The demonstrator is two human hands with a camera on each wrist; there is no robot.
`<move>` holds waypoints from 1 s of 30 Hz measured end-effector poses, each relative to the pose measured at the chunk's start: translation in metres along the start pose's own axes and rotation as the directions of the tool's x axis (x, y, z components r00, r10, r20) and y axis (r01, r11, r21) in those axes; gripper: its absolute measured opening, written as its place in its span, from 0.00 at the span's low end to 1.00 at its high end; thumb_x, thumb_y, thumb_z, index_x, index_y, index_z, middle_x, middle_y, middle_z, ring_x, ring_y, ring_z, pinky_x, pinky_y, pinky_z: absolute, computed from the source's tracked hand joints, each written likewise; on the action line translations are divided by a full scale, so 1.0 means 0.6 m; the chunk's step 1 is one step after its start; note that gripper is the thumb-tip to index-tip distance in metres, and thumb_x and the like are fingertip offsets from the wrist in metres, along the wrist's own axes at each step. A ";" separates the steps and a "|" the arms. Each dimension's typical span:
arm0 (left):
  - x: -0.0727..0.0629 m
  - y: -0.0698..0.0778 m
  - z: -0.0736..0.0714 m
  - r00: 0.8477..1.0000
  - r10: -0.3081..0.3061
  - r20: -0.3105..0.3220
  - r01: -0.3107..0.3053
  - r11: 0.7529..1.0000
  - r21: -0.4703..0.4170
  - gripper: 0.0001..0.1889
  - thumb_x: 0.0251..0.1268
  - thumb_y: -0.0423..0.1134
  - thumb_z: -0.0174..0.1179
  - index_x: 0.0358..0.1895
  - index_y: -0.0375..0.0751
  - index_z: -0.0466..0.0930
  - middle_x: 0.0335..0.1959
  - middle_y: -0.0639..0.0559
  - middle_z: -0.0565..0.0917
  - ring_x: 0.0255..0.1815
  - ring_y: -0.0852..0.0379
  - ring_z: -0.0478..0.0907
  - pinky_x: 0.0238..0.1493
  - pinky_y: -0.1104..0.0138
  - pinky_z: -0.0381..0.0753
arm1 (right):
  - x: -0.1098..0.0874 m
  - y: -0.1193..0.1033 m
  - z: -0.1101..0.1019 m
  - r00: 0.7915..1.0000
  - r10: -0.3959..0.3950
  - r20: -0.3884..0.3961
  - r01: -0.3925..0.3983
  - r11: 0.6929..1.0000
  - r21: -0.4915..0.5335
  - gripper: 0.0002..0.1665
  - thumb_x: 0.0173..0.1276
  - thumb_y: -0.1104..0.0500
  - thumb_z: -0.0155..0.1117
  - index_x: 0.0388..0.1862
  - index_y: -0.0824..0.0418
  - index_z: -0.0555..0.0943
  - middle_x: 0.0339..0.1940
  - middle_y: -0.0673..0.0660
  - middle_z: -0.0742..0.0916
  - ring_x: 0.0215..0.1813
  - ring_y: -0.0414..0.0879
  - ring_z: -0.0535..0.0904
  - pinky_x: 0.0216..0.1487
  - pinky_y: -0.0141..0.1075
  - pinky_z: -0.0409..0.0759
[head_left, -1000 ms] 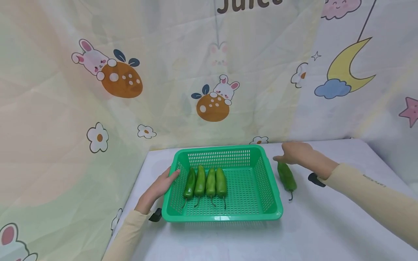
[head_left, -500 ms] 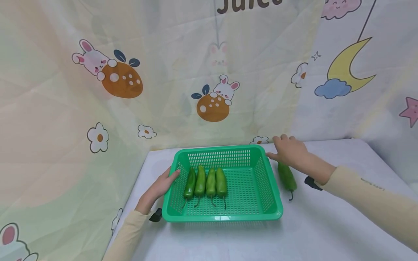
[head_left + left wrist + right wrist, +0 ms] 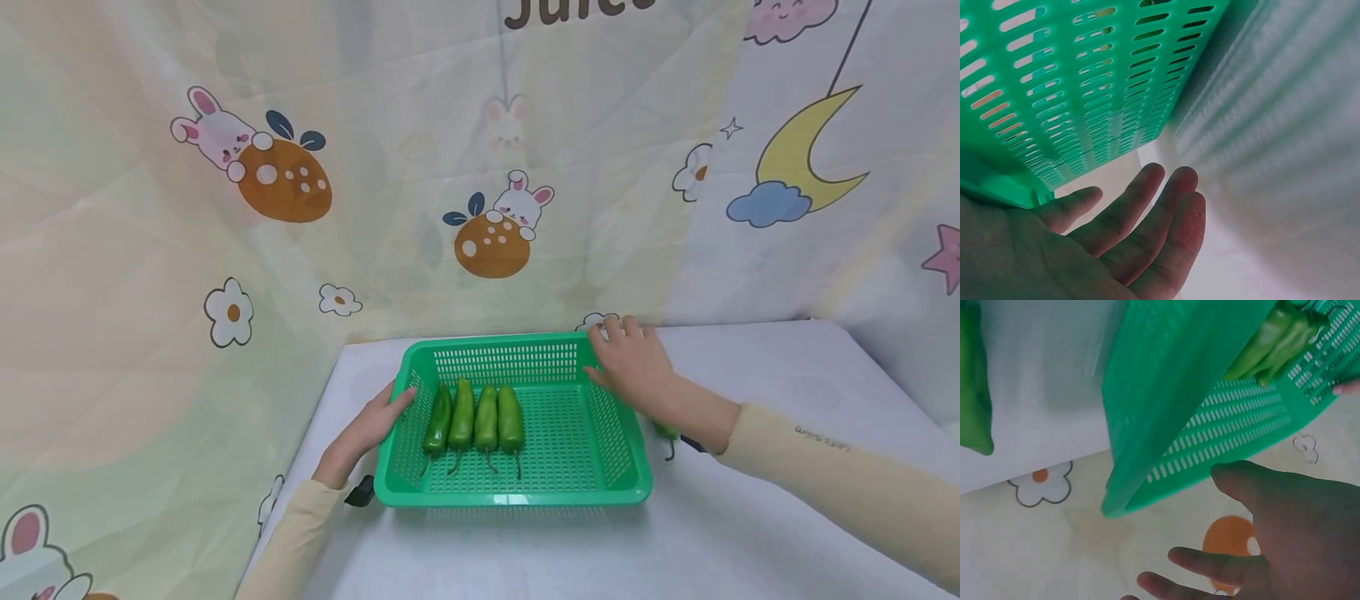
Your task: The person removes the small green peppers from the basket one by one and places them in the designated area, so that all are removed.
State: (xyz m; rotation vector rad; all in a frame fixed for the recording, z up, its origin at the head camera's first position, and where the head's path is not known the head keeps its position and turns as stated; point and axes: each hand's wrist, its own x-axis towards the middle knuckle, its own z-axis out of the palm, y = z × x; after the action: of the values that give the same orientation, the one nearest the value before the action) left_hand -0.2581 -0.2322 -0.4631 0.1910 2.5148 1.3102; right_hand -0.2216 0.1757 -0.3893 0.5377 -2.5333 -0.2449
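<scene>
In the head view, a green plastic basket (image 3: 513, 500) holds a row of several green chili peppers (image 3: 486, 421) on its left side. My left hand (image 3: 377, 415) straddles the basket's left rim with the thumb inside. The left wrist view shows its fingers (image 3: 1169, 215) loosely extended, standing off the slotted outer wall. My right hand (image 3: 633, 367) hovers at the basket's far right corner, fingers spread, holding nothing. Partly hidden under that arm, a single green chili pepper (image 3: 664, 431) lies outside the basket on the right.
A white-covered table (image 3: 517, 558) carries everything. Behind and to the left hangs a cloth backdrop (image 3: 390, 200) printed with rabbits, flowers and a moon. Dark wrist straps show at both wrists.
My right hand has moved left from above the lone pepper to the basket's far right corner, its fingers spreading. The left hand, basket and peppers stay put; the head view shifts slightly.
</scene>
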 end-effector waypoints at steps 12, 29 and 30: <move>0.001 -0.002 0.000 1.000 0.014 0.007 -0.014 1.000 -0.006 0.34 0.82 0.57 0.39 0.82 0.48 0.45 0.63 0.33 0.77 0.50 0.46 0.85 0.45 0.55 0.88 | 0.021 -0.063 0.013 0.997 -0.071 0.026 0.073 0.992 -0.103 0.37 0.57 0.38 0.77 0.50 0.64 0.78 0.48 0.66 0.83 0.51 0.63 0.80 0.42 0.52 0.84; 0.000 -0.001 -0.003 1.000 -0.007 0.001 0.007 1.000 0.019 0.37 0.80 0.62 0.39 0.82 0.48 0.45 0.67 0.34 0.74 0.55 0.44 0.83 0.49 0.54 0.86 | 0.081 -0.122 0.051 0.585 -0.101 0.804 -0.507 0.729 0.461 0.29 0.73 0.38 0.60 0.49 0.64 0.81 0.36 0.55 0.82 0.39 0.49 0.82 0.36 0.47 0.87; -0.001 -0.001 -0.004 1.000 -0.004 0.002 0.004 1.000 0.021 0.37 0.80 0.62 0.39 0.82 0.48 0.45 0.67 0.34 0.74 0.55 0.44 0.83 0.50 0.54 0.86 | 0.083 -0.125 0.055 0.579 -0.098 0.810 -0.517 0.724 0.457 0.29 0.73 0.38 0.60 0.47 0.64 0.81 0.36 0.55 0.82 0.40 0.50 0.83 0.35 0.48 0.87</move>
State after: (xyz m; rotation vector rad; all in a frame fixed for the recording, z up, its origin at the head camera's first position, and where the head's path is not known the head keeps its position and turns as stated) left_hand -0.2584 -0.2343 -0.4624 0.1911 2.5267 1.2823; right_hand -0.2535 0.0889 -0.4145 0.3610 -3.5570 0.7539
